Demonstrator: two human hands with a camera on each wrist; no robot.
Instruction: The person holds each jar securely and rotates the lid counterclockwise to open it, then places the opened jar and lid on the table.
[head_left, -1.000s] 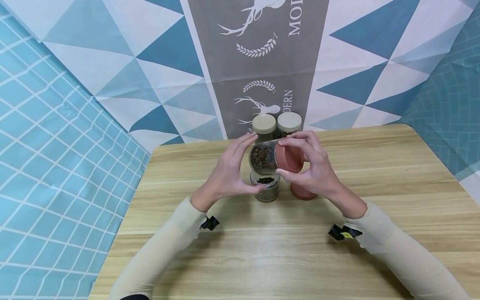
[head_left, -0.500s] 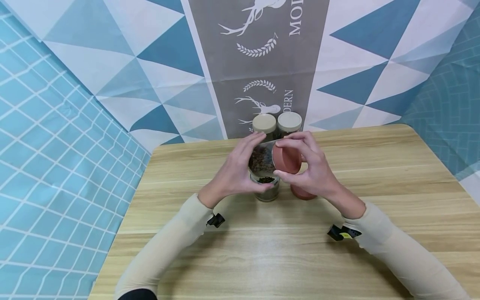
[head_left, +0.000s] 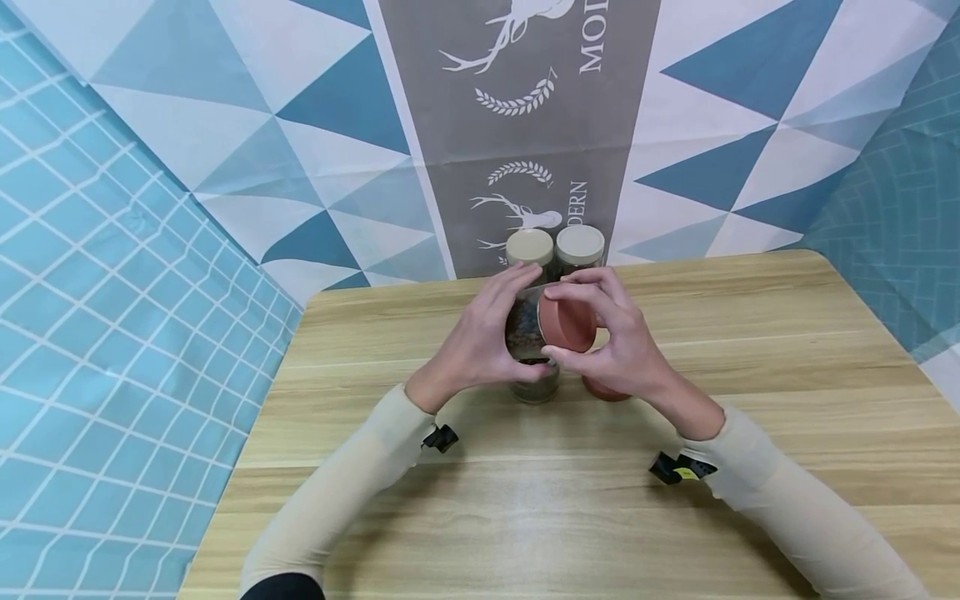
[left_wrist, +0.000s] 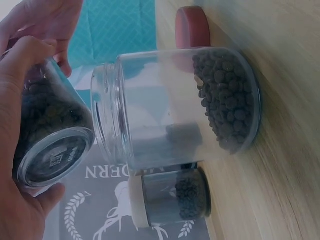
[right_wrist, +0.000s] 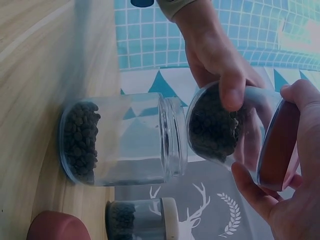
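Just above the table, a glass jar (head_left: 522, 332) of dark pellets is tilted onto its side. My left hand (head_left: 480, 340) grips its glass body near the base, thumb at the front. My right hand (head_left: 613, 333) holds the jar's red lid (head_left: 567, 322) between thumb and fingers; the lid sits on the jar's mouth. Directly below stands an open glass jar (left_wrist: 160, 110), upright, with a low layer of dark pellets (right_wrist: 81, 142) at its bottom. A second red lid (head_left: 604, 389) lies on the table to its right, partly hidden by my right hand in the head view.
Two closed jars stand behind, one with a cream lid (head_left: 529, 245) and one with a white lid (head_left: 580, 243), near the table's back edge. A patterned cloth (head_left: 345, 125) hangs directly behind the wooden table (head_left: 525, 508).
My left hand has moved right and closed round the jar's glass body. The jar and my right hand have shifted slightly left, and the lid's top has turned more towards the head camera.
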